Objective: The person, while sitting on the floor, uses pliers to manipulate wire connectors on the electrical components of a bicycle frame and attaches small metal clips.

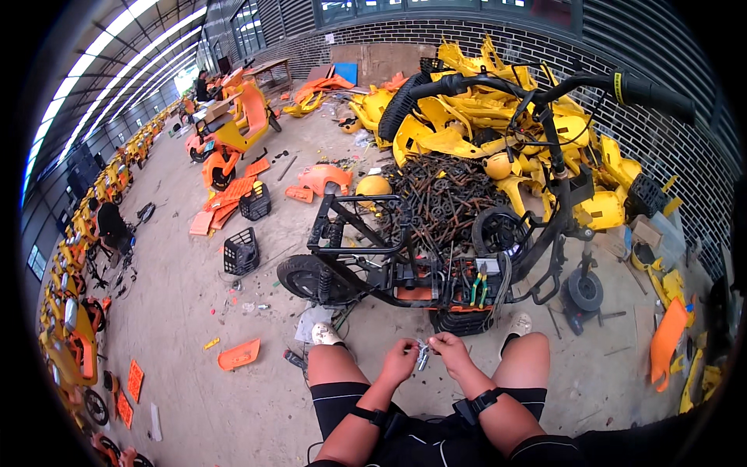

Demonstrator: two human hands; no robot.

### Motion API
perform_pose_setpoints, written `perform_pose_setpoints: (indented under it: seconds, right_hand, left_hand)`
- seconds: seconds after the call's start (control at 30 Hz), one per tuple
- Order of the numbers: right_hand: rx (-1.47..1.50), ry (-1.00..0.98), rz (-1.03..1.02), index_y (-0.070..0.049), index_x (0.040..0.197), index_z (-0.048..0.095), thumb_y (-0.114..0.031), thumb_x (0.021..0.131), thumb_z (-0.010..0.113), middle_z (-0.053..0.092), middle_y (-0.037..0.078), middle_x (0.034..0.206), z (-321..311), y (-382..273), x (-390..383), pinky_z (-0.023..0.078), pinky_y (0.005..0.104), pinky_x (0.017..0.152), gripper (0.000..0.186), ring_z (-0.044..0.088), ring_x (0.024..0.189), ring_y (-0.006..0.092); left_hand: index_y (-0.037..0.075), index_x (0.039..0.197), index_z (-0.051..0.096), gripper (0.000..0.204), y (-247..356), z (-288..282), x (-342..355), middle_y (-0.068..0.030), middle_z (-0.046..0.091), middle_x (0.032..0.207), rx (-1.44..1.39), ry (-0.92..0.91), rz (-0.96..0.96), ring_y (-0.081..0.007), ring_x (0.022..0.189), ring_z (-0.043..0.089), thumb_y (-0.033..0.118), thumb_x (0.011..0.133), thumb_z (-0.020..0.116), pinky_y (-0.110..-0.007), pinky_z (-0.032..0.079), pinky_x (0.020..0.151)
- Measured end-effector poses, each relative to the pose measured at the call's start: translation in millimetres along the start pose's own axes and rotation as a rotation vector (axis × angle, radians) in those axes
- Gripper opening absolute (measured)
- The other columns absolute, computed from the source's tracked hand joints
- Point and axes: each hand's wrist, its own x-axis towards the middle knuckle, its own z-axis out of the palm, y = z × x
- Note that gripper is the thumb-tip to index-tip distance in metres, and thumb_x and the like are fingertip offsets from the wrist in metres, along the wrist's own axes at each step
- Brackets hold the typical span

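Observation:
In front of my knees, my left hand and my right hand both pinch a small bunch of silvery metal parts, too small to make out exactly. Just beyond them stands a stripped black scooter frame with a rear wheel on the left and handlebars at the upper right. Pliers with green-and-yellow handles lie on its deck among other items. A dark tool lies on the floor by my left leg.
Piled yellow panels and rusty metal parts lie behind the frame. Orange panels and black baskets are scattered on the concrete floor. Rows of scooters line the left, near a crouching person; another person is farther back.

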Motion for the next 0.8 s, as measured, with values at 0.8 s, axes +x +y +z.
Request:
perform_pose_setpoints:
  seconds: [0.8]
  right_hand:
    - [0.234, -0.084, 0.095, -0.003, 0.096, 0.064, -0.014, 0.095, 0.061, 0.064, 0.002, 0.084, 28, 10, 3, 0.041, 0.0239, 0.066, 0.011, 0.052, 0.068, 0.0088]
  left_hand:
    - [-0.001, 0.120, 0.057, 0.035, 4, -19, -4, -0.0002, 0.063, 0.090, -0.416, -0.007, -0.234, -0.0060, 0.071, 0.051, 0.015, 0.091, 0.069, -0.021, 0.041, 0.060]
